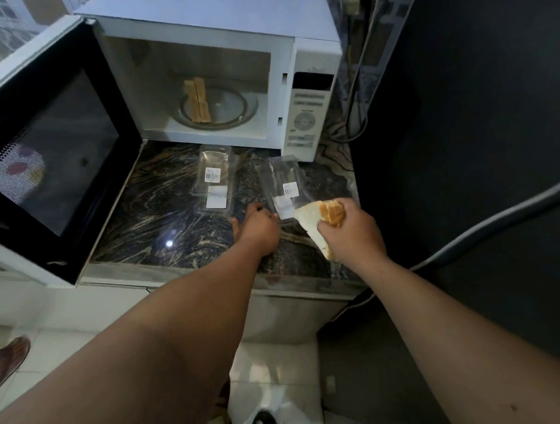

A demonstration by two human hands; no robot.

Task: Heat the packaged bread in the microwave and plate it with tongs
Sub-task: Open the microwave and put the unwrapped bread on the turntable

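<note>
While the microwave [220,85] stands with its door [45,152] swung wide to the left, the single head view shows two slices of bread already standing on edge on the glass turntable [224,109], side by side at its left part, their long axis running from front to back. More bread [318,219] is out of its wrapping and clamped in the right hand [351,227], fingers curled around the crust end, the pale slice faces pointing down and to the left over the dark marbled counter [162,218]. From that hand the oven cavity lies ahead and to the left, well apart, with its opening facing the person, so the right hand looks to be the one that must carry its load forward and leftward into the cavity. The left hand [256,226] reaches out low, palm down, fingers bent onto the near edge of the emptied clear package [285,189]; whether it grips or only steadies it I cannot tell. A second clear package [215,179], apparently empty, lies just left of that one, nearer the oven. Both forearms are stretched forward, the left crossing slightly toward the right. No tongs or plate show anywhere.
</note>
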